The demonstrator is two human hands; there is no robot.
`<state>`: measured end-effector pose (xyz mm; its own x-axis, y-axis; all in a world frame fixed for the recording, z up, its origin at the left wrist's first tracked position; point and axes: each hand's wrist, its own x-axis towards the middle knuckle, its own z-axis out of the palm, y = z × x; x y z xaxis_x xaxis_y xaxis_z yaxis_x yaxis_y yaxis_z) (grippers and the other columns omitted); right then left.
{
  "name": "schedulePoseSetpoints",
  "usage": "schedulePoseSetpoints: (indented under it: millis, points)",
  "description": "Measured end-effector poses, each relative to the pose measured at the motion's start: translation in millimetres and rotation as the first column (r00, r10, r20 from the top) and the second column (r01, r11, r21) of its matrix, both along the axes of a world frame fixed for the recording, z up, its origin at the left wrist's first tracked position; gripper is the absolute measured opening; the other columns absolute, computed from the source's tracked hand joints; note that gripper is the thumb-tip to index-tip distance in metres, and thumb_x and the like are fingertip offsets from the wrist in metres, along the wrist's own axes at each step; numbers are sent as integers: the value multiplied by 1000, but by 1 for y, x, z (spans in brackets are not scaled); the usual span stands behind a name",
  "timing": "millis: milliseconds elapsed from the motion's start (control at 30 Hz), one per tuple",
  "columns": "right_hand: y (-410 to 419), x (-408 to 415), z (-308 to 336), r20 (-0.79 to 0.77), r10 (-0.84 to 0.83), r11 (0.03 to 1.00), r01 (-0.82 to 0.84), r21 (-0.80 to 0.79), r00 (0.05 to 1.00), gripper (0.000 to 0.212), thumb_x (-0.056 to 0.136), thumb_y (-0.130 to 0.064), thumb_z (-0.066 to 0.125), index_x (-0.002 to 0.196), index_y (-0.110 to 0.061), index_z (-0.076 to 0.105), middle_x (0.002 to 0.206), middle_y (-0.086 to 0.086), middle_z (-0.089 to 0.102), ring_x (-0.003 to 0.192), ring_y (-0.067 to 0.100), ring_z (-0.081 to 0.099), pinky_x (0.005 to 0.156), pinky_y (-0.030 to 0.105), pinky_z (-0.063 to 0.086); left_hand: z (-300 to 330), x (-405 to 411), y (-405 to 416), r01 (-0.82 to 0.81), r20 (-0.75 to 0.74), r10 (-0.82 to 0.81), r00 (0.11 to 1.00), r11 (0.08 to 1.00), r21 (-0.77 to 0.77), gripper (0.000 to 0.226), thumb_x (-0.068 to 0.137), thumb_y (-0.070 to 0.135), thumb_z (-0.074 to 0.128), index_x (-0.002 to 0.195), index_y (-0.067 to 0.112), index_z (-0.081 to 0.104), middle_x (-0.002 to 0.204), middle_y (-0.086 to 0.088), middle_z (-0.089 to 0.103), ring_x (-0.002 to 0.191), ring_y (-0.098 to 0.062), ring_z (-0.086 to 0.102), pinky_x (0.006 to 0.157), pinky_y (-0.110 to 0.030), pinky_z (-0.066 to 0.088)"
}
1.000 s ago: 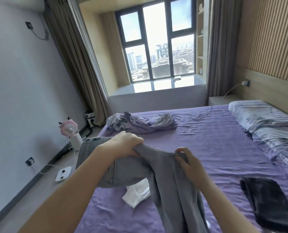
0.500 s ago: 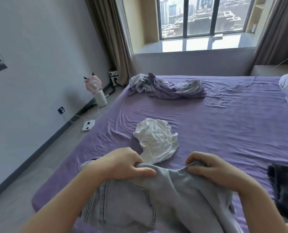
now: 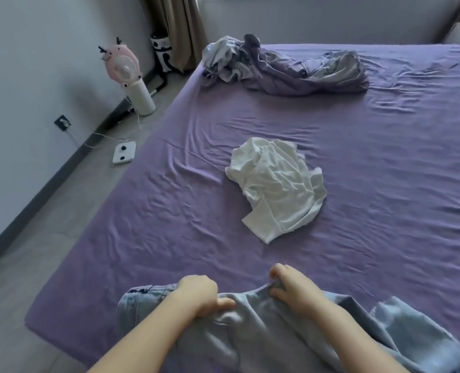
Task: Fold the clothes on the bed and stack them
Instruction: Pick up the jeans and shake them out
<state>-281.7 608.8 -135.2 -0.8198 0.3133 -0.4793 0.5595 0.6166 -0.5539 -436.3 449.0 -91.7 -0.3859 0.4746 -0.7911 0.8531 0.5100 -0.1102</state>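
Jeans (image 3: 263, 337) lie at the bed's (image 3: 142, 238) near edge; I see my left hand (image 3: 199, 293) and right hand (image 3: 293, 288) both clamped on their top edge, the white shirt (image 3: 277, 184) beyond.

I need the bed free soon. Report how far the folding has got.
Done: nothing folded or stacked shows in this view. In hand: the left hand and right hand both grip the top edge of the light blue jeans at the near edge of the bed. Left: the crumpled white shirt in the middle and the bunched grey-purple clothes at the far side.
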Motion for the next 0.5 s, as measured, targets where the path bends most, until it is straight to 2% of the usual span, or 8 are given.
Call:
schedulePoseSetpoints:
  millis: [200,267,333,400,500]
  points:
    - [-11,-49,-50,98,40,998,-34,-59,994,29,84,-35,58,109,-24,49,111,-5,55,106,15,50,87,31,41,-52,-60,-9,-69,167,102,981,979,-191,80,81,77,38,117,8,59,126,-10,58,115,-29,54,92,-37,41]
    - [-9,-67,-63,120,29,998,-23,-54,992,29,85,-35,57,110,-23,49,112,-5,55,106,16,50,88,33,42,-68,-88,4,-63,176,104,979,972,-228,84,78,79,40,120,7,58,128,-10,57,117,-29,53,95,-38,41]
    - [-5,-83,-79,144,-33,999,32,14,989,27,88,-35,55,111,-24,47,112,-4,53,104,18,51,85,34,43,-89,-110,18,-34,146,56,988,988,-148,81,79,79,39,115,10,59,124,-8,59,114,-27,55,89,-35,41]
    - [1,-94,-95,159,-132,986,113,123,978,26,90,-34,51,114,-25,45,112,-3,50,103,20,52,80,33,43,-115,-121,29,16,64,-18,998,1000,19,76,81,78,35,110,13,61,118,-7,62,110,-26,57,83,-34,40]
    - [9,-101,-116,164,-173,958,127,255,971,28,92,-33,47,119,-26,44,114,-3,49,105,21,52,76,33,43,-151,-126,36,107,-63,-96,993,974,199,72,81,78,33,106,17,62,112,-8,64,107,-27,58,88,-37,34]
